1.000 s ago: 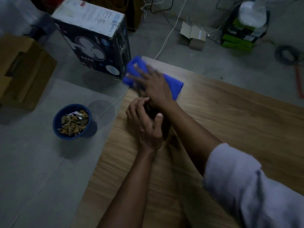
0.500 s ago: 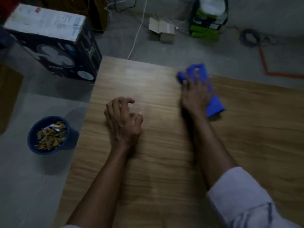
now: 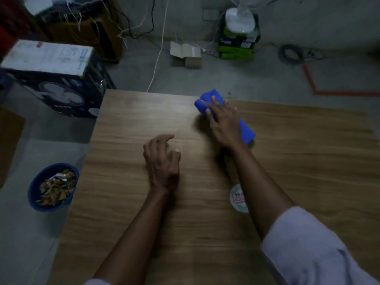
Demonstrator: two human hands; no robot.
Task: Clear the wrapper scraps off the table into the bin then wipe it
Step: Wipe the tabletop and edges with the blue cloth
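A folded blue cloth [image 3: 247,131] lies on the wooden table [image 3: 308,161] near its far edge. My right hand [image 3: 224,122] presses flat on the cloth with its fingers spread. On the bare table top to its left rests my left hand [image 3: 162,159], fingers loosely curled and holding nothing. A round blue bin [image 3: 34,190] stands on the floor to the left of the table, filled with crumpled wrapper scraps [image 3: 56,186].
A round white sticker [image 3: 238,199] shows on the table beside my right forearm. On the floor stand a dark fan box [image 3: 55,79] at the table's far left corner, a small cardboard box [image 3: 187,56], a green box [image 3: 236,46] and loose cables.
My right hand has slid the blue cloth from the table's far left corner rightward along the far edge. My left hand stays resting on the table. The camera view has shifted right.
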